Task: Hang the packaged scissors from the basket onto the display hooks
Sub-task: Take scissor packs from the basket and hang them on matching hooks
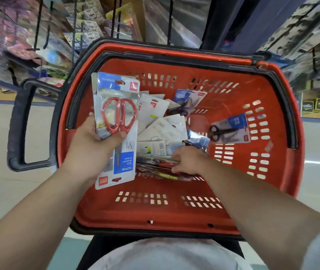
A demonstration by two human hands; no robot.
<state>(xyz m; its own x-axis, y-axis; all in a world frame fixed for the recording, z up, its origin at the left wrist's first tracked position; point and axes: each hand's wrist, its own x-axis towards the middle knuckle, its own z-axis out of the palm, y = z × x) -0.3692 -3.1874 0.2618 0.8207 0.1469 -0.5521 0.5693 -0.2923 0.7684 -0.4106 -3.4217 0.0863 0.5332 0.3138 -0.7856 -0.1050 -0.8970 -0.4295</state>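
Left hand (95, 141) grips red-handled scissors in clear blister packs (118, 117); right hand (189, 159) reaches into red plastic basket (174, 211) pile, grip unclear — best pinch one pack's hang-hole end.

Red plastic basket (284, 172) w/ black rim holds a loose pile of scissors packs (161, 131), mostly white backs up. A black-handled pack (231, 131) lies apart, at the right. A red scissors pack (118, 121), label upside down, is gripped in the left hand (89, 147) over the basket's left side.
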